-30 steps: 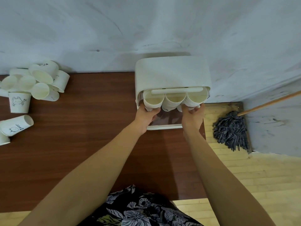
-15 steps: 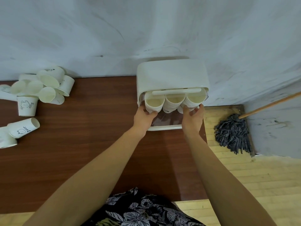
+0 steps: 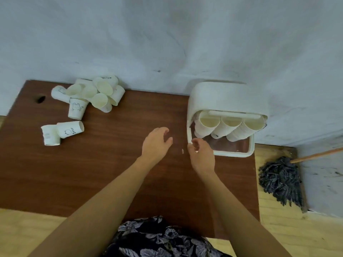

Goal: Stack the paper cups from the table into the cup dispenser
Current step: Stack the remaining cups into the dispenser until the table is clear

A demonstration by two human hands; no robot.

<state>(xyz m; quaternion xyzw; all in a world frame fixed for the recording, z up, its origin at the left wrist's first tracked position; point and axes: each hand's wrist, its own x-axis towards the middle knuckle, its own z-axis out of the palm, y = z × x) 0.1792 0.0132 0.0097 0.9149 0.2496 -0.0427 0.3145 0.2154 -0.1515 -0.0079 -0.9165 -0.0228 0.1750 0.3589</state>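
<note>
We see three leaning cup stacks (image 3: 228, 126) filling the white dispenser (image 3: 228, 98); left hand (image 3: 155, 144) loosely spread, right hand (image 3: 201, 154) curled, seemingly empty.

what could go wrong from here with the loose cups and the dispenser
1. The cup dispenser sits near the table's right edge; a hard push while loading might slide it off.
2. The loose paper cups lie heaped on their sides, so grabbing one may send others rolling.
3. The three stacks lean outward and could slip out.
</note>
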